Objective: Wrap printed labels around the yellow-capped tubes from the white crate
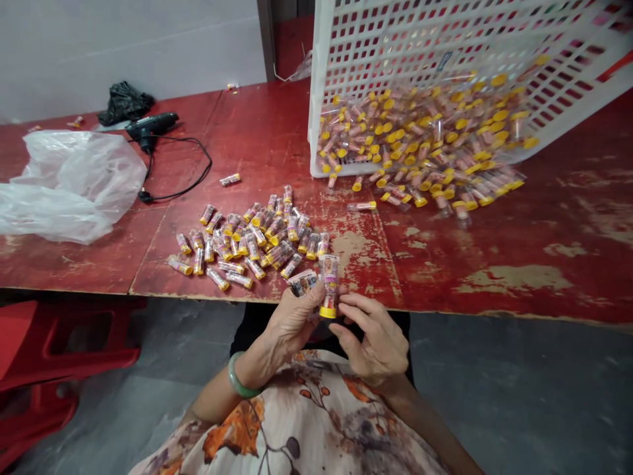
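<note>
Near the table's front edge, my left hand (pixel 295 315) is closed around a small clear plastic tube (pixel 329 285) with a printed wrap inside and a yellow cap at its lower end. A few printed slips (pixel 302 282) also stick out of the same hand, behind the thumb. Just right of the tube is my right hand (pixel 374 336), its curled fingers apart and its fingertips close to the yellow cap; I see nothing in it. Beyond both hands lies a pile of similar capped tubes (pixel 253 243) on the red table (pixel 198 191).
A tipped white plastic basket (pixel 315 132) at the right spills many yellow-capped tubes (pixel 410 142). At the left lie a crumpled clear bag (pixel 84 181), a black heat gun (pixel 154 125) with its cord, and a black bag (pixel 126 102). Red stools (pixel 99 336) stand below left.
</note>
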Available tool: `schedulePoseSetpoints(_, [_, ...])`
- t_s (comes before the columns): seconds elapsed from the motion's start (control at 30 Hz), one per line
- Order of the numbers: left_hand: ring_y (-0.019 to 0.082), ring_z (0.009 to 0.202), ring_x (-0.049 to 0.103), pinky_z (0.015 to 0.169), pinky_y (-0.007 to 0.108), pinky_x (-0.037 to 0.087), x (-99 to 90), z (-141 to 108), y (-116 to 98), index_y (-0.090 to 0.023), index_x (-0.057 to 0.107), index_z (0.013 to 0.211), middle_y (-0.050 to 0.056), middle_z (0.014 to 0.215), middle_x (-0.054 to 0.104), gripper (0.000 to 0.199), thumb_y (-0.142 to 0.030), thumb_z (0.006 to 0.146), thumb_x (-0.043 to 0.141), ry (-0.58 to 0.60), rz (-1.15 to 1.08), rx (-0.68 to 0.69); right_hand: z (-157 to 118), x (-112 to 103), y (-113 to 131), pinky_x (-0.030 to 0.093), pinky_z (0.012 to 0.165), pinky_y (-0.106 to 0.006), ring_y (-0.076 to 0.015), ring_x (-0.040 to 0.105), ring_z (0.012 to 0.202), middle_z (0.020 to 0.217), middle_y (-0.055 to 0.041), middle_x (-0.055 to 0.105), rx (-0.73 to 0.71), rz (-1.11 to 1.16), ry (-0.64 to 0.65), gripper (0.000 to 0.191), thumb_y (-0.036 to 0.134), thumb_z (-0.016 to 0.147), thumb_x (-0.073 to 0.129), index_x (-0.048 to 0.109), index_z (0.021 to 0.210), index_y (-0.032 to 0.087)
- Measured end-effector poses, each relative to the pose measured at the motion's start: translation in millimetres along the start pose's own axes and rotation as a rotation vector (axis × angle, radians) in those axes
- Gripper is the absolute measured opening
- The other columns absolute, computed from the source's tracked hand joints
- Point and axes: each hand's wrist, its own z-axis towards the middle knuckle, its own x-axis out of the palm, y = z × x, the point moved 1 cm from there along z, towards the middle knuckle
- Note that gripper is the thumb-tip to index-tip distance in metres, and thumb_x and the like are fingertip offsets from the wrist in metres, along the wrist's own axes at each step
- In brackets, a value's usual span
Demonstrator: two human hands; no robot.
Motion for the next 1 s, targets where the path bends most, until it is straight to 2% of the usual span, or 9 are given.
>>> schedulePoseSetpoints(0.1, [0.014, 0.070, 0.065, 0.068, 0.024, 0.053, 3.4, -3, 2, -0.013, 0.068, 0.088, 0.005, 0.080, 0.070, 0.032, -0.032, 0.066, 0.080, 0.018, 0.004, 0.014, 0, 4, 2, 0.059, 0.076, -0.036, -0.0222, 0.067, 0.092, 0.105, -0.0097, 0.066, -0.036, -0.103, -0.087, 0.042, 0.003, 0.075, 0.067, 0.062, 0.114, 0.018])
schedulePoseSetpoints(0.2, [0.015, 0.073, 0.067, 0.068, 0.025, 0.053, 7.3, -5, 3, -0.014, 0.067, 0.088, 0.005, 0.083, 0.071, 0.032, -0.031, 0.065, 0.081, 0.014, 0.031, 0.009, 2, 7, 5, 0.059, 0.072, -0.033, -0.0199, 0.068, 0.086, 0.099, -0.0080, 0.067, 0.017, -0.148, -0.203, 0.038, -0.003, 0.074, 0.064, 0.065, 0.107, 0.017])
schedulePoseSetpoints(0.33, [0.019, 0.073, 0.068, 0.066, 0.028, 0.054, 10.1, -8, 4, -0.013, 0.067, 0.088, 0.008, 0.082, 0.071, 0.038, -0.035, 0.061, 0.083, -0.014, 0.068, -0.005, 10, 10, 10, 0.059, 0.066, -0.029, -0.0178, 0.068, 0.079, 0.093, -0.0056, 0.067, 0.051, -0.146, -0.273, 0.035, -0.005, 0.069, 0.067, 0.066, 0.096, 0.016])
schedulePoseSetpoints(0.57, [0.017, 0.071, 0.067, 0.070, 0.029, 0.054, 9.6, -11, 9, -0.013, 0.068, 0.087, 0.006, 0.081, 0.071, 0.040, -0.029, 0.055, 0.087, -0.029, 0.055, -0.029, 19, 12, 16, 0.053, 0.056, -0.022, -0.0128, 0.064, 0.069, 0.081, -0.0025, 0.064, 0.070, -0.183, -0.266, 0.024, -0.005, 0.070, 0.066, 0.062, 0.080, 0.017])
schedulePoseSetpoints(0.7, [0.017, 0.073, 0.067, 0.071, 0.030, 0.054, 8.4, -10, 7, -0.014, 0.068, 0.089, 0.006, 0.084, 0.071, 0.037, -0.028, 0.059, 0.085, 0.001, 0.043, -0.021, 20, 9, 18, 0.054, 0.059, -0.024, -0.0131, 0.064, 0.069, 0.081, -0.0020, 0.064, 0.074, -0.201, -0.241, 0.023, -0.002, 0.073, 0.065, 0.061, 0.082, 0.019])
schedulePoseSetpoints(0.8, [0.018, 0.073, 0.068, 0.071, 0.030, 0.054, 6.4, -7, -1, -0.012, 0.068, 0.088, 0.008, 0.085, 0.072, 0.034, -0.030, 0.063, 0.082, 0.034, 0.065, -0.031, 25, -3, 17, 0.056, 0.063, -0.027, -0.0153, 0.064, 0.074, 0.087, -0.0040, 0.065, 0.100, -0.134, -0.147, 0.022, 0.004, 0.076, 0.065, 0.063, 0.091, 0.021])
schedulePoseSetpoints(0.87, [0.021, 0.074, 0.069, 0.071, 0.032, 0.054, 4.5, -6, -7, -0.012, 0.068, 0.092, 0.010, 0.085, 0.072, 0.036, -0.033, 0.065, 0.081, 0.084, 0.086, -0.110, 32, -13, 11, 0.057, 0.066, -0.032, -0.0194, 0.064, 0.083, 0.102, -0.0086, 0.064, 0.145, -0.044, -0.018, 0.028, 0.015, 0.078, 0.067, 0.063, 0.106, 0.021])
schedulePoseSetpoints(0.93, [0.024, 0.073, 0.070, 0.068, 0.033, 0.054, 2.9, -6, -11, -0.012, 0.067, 0.093, 0.011, 0.081, 0.072, 0.040, -0.034, 0.064, 0.082, 0.156, 0.105, -0.211, 41, -23, 2, 0.057, 0.074, -0.038, -0.0256, 0.061, 0.101, 0.126, -0.0140, 0.055, 0.195, 0.069, 0.147, 0.049, 0.028, 0.079, 0.069, 0.054, 0.125, 0.021])
schedulePoseSetpoints(1.0, [0.025, 0.071, 0.070, 0.066, 0.032, 0.054, 1.9, -7, -13, -0.011, 0.067, 0.090, 0.012, 0.077, 0.072, 0.040, -0.034, 0.062, 0.083, 0.203, 0.117, -0.263, 50, -27, -8, 0.054, 0.088, -0.045, -0.0307, 0.051, 0.120, 0.144, -0.0152, 0.040, 0.203, 0.191, 0.304, 0.070, 0.038, 0.076, 0.072, 0.042, 0.138, 0.023])
